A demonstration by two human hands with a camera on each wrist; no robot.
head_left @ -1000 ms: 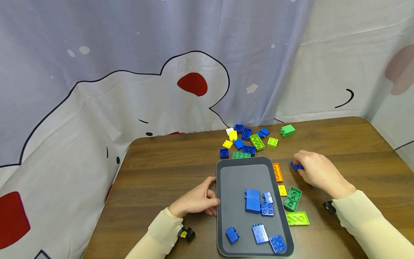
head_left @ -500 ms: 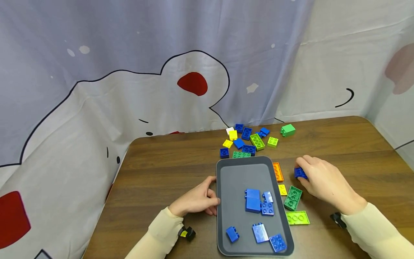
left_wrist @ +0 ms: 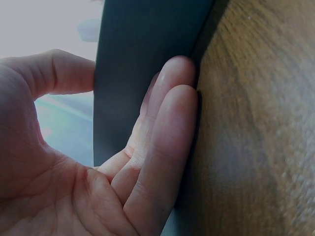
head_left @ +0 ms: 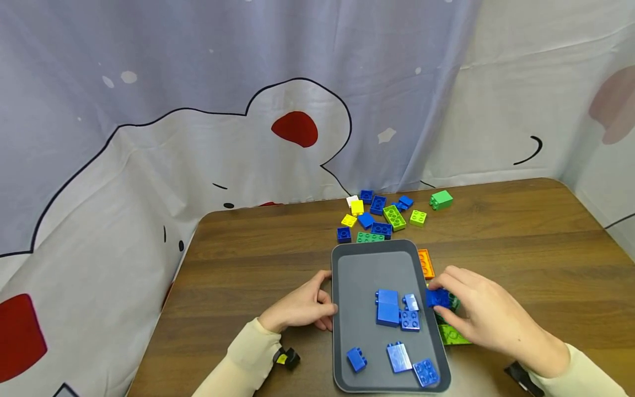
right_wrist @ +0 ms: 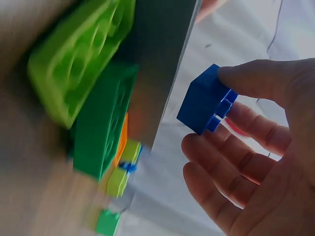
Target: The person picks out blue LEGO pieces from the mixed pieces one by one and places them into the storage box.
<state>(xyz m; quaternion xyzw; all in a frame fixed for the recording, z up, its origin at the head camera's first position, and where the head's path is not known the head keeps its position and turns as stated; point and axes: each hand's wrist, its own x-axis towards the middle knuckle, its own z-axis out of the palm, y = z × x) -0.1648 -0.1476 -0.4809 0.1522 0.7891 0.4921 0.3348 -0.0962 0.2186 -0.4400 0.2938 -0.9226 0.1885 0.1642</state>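
My right hand (head_left: pixel 488 314) pinches a blue toy brick (head_left: pixel 437 298) between thumb and fingers, just outside the right rim of a grey tray (head_left: pixel 379 267). In the right wrist view the blue brick (right_wrist: pixel 199 101) is held off the table, its studs turned towards the palm. At the tray's left side, my left hand (head_left: pixel 302 306) holds the edge. The left wrist view shows the thumb (left_wrist: pixel 66 73) at the rim and the fingers (left_wrist: pixel 167 128) against the outer wall near the table. Several blue bricks (head_left: pixel 388 314) lie in the tray.
Beyond the tray lies a cluster of blue, yellow, white and green bricks (head_left: pixel 394 218). A green brick (head_left: pixel 441 200) sits near the back edge. Beside the tray's right rim are an orange brick (head_left: pixel 425 263) and a lime brick (head_left: pixel 452 334); the right hand partly covers others.
The right hand has lifted the blue brick from the table on the right and carried it left and nearer to the tray. The left hand and tray stay in place.
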